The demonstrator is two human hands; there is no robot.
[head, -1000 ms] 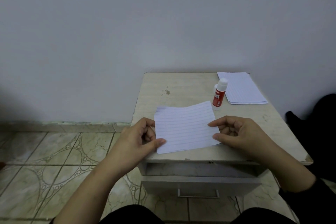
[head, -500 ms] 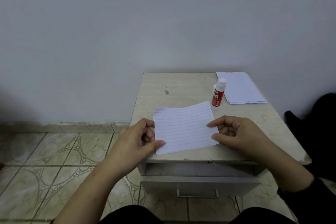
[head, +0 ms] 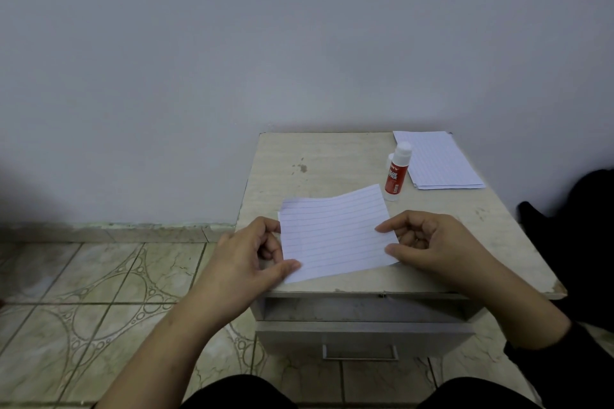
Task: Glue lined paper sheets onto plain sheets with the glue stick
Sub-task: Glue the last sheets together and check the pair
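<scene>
Lined sheet (head: 335, 236) slightly shifted, glue stick (head: 396, 173) behind.

left hand (head: 252, 251), right hand (head: 428, 242), both pinching

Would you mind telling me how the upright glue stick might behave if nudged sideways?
The glue stick stands tall on a narrow base, so it would probably tip. Being round, it might then roll across the table. It looks small, likely light.

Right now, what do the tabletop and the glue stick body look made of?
Tabletop: looks like laminated board with a pale matte marble-like print; stains, and a chipped near-right corner, suggest a thin surface layer. Could be otherwise.
Glue stick: looks like smooth plastic, white cap and base, glossy red printed label round the body.
</scene>
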